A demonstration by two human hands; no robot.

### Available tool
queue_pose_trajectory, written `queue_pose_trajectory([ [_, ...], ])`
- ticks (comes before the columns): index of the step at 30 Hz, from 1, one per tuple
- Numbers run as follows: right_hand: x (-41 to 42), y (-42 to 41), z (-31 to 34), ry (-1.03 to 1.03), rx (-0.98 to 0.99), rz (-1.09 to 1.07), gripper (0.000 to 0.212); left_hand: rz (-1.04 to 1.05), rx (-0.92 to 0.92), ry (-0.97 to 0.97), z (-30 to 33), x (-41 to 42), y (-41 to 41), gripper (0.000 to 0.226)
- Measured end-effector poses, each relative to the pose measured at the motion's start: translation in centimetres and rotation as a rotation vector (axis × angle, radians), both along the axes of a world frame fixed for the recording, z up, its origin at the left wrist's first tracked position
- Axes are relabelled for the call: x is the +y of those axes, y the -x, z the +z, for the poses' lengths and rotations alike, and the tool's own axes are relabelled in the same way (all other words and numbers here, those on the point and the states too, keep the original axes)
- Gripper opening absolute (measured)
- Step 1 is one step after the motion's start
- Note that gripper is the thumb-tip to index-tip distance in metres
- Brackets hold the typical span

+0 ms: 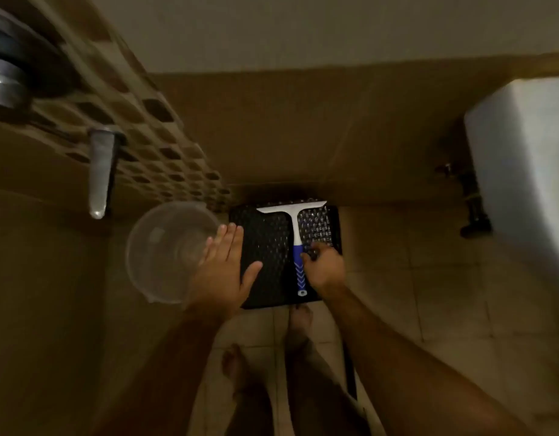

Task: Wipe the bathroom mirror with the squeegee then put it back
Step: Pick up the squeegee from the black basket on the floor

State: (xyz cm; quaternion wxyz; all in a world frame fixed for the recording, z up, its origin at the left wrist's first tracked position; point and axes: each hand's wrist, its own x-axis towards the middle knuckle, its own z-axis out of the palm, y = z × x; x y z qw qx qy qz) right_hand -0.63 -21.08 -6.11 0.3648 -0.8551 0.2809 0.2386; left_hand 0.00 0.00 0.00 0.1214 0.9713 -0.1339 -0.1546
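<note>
Flanking squeegee (pixel 298 243) on black stool (pixel 265 247): clear bucket (pixel 165 253), white toilet (pixel 523 171).

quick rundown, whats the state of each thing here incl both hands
white-bladed squeegee with blue handle: lying flat on the stool, blade toward the wall
black woven-pattern plastic stool: upright on the tiled floor
clear plastic bowl: looks empty, beside the stool
left hand: open, fingers straight, above the stool's left edge
right hand: fingers curled at the blue handle; grip unclear
</note>
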Motion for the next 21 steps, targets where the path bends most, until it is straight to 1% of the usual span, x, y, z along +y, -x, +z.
queue_pose_trajectory([
  [3, 0.4, -0.5, -2.7, -0.045, 0.066, -0.077, 0.039, 0.023, -0.017, -0.006, -1.6, -0.8, -1.2, 0.077],
  [5, 1.0, -0.7, -4.3, -0.07, 0.118, -0.127, 0.044, 0.0, -0.025, -0.02, -2.8, -1.3, -1.4, 0.078],
  [8, 1.6, -1.3, -6.5, -0.118, 0.14, -0.217, 0.05, -0.036, -0.055, -0.021, -4.0, -1.3, -1.4, 0.079],
  [10, 1.9, -1.2, -7.9, -0.135, 0.155, -0.241, 0.051, -0.031, -0.06, -0.011, -4.6, -1.2, -1.0, 0.08],
  [15, 2.3, -0.5, -9.3, -0.114, 0.13, -0.239, 0.041, -0.022, 0.001, 0.021, -5.7, 0.4, 0.9, 0.079],
  [17, 2.3, -0.5, -8.8, -0.128, 0.102, -0.255, 0.039, -0.008, 0.046, -0.014, -5.4, 1.2, 1.8, 0.082],
  [21, 2.7, 0.4, -5.8, -0.269, 0.026, -0.386, 0.024, -0.013, -0.005, 0.006, -3.0, 2.0, 2.9, 0.079],
])
